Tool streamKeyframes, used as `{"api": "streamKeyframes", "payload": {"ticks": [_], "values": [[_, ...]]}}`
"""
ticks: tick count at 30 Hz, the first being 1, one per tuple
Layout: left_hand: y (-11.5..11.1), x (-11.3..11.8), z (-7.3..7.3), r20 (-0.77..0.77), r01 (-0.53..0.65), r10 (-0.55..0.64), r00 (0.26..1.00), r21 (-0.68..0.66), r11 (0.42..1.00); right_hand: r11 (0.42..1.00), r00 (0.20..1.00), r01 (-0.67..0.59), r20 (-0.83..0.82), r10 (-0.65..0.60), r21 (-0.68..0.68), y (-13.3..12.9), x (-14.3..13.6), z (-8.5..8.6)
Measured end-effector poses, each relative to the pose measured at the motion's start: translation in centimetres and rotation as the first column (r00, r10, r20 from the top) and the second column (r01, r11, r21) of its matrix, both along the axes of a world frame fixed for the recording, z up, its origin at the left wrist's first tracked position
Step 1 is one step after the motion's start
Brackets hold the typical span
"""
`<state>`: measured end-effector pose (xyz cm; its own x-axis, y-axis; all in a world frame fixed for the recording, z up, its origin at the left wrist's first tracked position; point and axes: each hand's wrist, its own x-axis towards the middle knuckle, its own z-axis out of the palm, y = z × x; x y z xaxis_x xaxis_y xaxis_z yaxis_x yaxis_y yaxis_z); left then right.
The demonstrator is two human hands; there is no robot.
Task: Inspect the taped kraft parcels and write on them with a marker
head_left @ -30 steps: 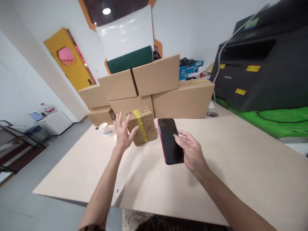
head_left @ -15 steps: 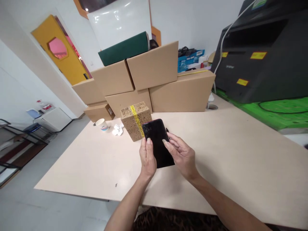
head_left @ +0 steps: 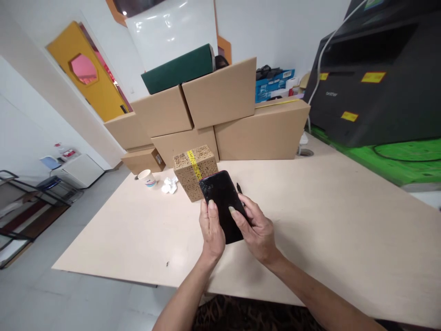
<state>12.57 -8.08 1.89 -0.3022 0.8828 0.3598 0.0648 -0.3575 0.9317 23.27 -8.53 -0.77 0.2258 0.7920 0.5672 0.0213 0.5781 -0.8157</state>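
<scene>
Two hands, left [head_left: 212,230] and right [head_left: 258,230], pinch a dark phone [head_left: 223,207] above the table's [head_left: 131,230] near edge, their fingers partly hidden beneath it. Behind, a black pen [head_left: 239,187] is half-covered; "brother" marks the cropped printer [head_left: 372,87].

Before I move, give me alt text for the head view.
Left hand and right hand hold a black phone over a pale table; a yellow-taped speckled box, crumpled white tissue and a paper cup sit beyond.
</scene>
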Motion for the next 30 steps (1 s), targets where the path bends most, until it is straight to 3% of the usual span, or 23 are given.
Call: {"api": "streamKeyframes", "payload": {"ticks": [6, 23, 30], "values": [[-0.2, 0.1, 0.4, -0.02, -0.014, 0.013, 1.0, -0.022, 1.0, 1.0, 1.0, 0.005, -0.013, -0.005, -0.007, 0.4, -0.1, -0.3], [0.0, -0.5, -0.2, -0.028, 0.025, -0.026, 0.999, -0.04, 0.999, 0.991, 0.994, -0.09, -0.066, 0.083, -0.101, 0.2, 0.2, 0.2], [0.2, -1.2, -0.3, -0.026, 0.133, -0.133, 0.991, -0.015, 0.991, 0.971, 0.962, -0.164, -0.245, 0.119, -0.174, 0.1, 0.0, 0.2]]}}
